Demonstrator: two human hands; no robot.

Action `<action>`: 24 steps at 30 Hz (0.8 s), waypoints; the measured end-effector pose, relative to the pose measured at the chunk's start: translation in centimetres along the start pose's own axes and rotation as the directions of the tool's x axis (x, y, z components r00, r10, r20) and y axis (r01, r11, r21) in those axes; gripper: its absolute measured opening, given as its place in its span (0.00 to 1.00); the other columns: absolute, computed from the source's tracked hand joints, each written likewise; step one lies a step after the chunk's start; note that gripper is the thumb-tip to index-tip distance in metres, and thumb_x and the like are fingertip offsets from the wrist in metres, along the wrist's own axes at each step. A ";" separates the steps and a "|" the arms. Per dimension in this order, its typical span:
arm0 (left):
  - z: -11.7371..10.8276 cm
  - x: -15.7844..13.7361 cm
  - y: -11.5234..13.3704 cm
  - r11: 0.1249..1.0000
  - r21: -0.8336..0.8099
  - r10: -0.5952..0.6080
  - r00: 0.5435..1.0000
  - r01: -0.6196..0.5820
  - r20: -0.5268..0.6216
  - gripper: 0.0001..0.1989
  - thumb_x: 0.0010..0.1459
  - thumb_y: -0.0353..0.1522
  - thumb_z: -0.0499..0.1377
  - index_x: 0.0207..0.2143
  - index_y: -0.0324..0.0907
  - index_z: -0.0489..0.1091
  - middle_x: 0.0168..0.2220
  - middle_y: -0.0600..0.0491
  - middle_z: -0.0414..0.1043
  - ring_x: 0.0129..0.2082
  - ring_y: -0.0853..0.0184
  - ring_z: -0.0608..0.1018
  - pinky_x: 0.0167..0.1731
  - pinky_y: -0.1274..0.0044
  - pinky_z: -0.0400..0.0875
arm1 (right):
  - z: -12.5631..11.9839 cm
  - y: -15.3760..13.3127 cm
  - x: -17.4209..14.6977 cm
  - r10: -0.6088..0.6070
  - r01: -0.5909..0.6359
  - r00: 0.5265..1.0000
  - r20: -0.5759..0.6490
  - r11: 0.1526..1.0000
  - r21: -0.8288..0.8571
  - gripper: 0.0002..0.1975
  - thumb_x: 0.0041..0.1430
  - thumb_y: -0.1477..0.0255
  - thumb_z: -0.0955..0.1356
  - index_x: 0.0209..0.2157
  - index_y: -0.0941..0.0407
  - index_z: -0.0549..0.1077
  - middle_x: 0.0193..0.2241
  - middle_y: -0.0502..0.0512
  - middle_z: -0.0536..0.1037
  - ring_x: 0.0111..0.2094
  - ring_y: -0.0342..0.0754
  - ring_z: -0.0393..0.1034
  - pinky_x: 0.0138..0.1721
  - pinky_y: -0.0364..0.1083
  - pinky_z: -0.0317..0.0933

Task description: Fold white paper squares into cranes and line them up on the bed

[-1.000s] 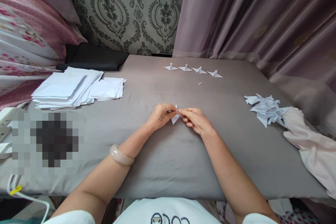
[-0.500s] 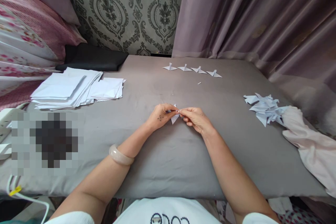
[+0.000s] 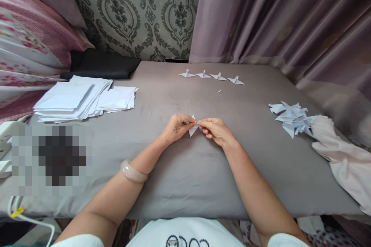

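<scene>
Pinching the folded paper near its middle, left hand and right hand each form a narrow grip, nearside of the row of paper birds; one tip juts toward that row, another away.

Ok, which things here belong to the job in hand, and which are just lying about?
Likely the job's: folded paper held by left hand and right hand; four paper birds; folded pile; paper stacks.

Likely just lying about: black item; pale cloth; power strip.
</scene>
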State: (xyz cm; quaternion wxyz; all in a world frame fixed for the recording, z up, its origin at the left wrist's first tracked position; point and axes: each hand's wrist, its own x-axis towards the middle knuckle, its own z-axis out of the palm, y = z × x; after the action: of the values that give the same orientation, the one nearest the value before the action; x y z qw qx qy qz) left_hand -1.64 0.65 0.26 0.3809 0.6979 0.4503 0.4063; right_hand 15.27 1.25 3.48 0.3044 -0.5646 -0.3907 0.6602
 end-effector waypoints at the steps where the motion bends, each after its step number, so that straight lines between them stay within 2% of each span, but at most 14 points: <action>1: 0.0 0.0 0.0 1.000 -0.005 0.002 1.000 -0.002 0.001 0.08 0.57 0.33 0.60 0.32 0.41 0.79 0.33 0.51 0.80 0.34 0.67 0.79 0.36 0.79 0.70 | 0.0 0.0 0.0 -0.001 0.001 1.000 0.002 1.000 0.001 0.07 0.42 0.73 0.72 0.21 0.60 0.70 0.16 0.45 0.65 0.16 0.33 0.54 0.12 0.34 0.44; 5: 0.0 0.1 0.0 1.000 -0.019 -0.005 1.000 0.005 -0.004 0.08 0.56 0.33 0.60 0.31 0.40 0.79 0.32 0.51 0.80 0.33 0.67 0.79 0.35 0.80 0.70 | -0.1 0.3 0.3 -0.011 0.011 1.000 0.011 1.000 0.017 0.06 0.43 0.73 0.71 0.21 0.60 0.70 0.16 0.45 0.64 0.16 0.33 0.53 0.12 0.35 0.43; 14: 0.0 0.0 0.4 0.989 -0.020 -0.147 0.988 0.147 -0.040 0.09 0.55 0.35 0.61 0.33 0.38 0.78 0.31 0.52 0.79 0.29 0.69 0.77 0.30 0.81 0.68 | 0.1 0.5 0.4 -0.042 0.042 0.999 -0.001 0.997 0.058 0.06 0.43 0.73 0.71 0.21 0.60 0.70 0.20 0.48 0.67 0.17 0.33 0.55 0.11 0.34 0.42; 20: 0.1 0.1 0.2 0.996 0.007 -0.092 0.995 0.092 -0.034 0.09 0.56 0.35 0.61 0.32 0.38 0.78 0.30 0.52 0.79 0.30 0.68 0.77 0.31 0.81 0.68 | 0.0 0.2 0.0 -0.011 0.009 1.000 0.019 0.997 0.074 0.08 0.41 0.71 0.72 0.23 0.60 0.72 0.22 0.49 0.69 0.18 0.33 0.55 0.12 0.35 0.43; 24: 0.2 0.1 0.0 0.999 0.005 -0.039 0.997 0.039 -0.064 0.07 0.55 0.34 0.62 0.32 0.39 0.78 0.31 0.52 0.80 0.32 0.67 0.78 0.34 0.80 0.69 | 0.0 0.2 -0.1 -0.064 0.062 0.998 0.029 0.995 0.077 0.09 0.40 0.70 0.73 0.23 0.60 0.73 0.22 0.49 0.70 0.18 0.34 0.55 0.13 0.36 0.43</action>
State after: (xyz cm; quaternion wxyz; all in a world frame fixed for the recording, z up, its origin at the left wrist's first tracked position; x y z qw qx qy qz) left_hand -1.44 0.75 0.26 0.3722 0.6768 0.4769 0.4195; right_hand 15.30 1.07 3.34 0.3402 -0.5296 -0.3878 0.6733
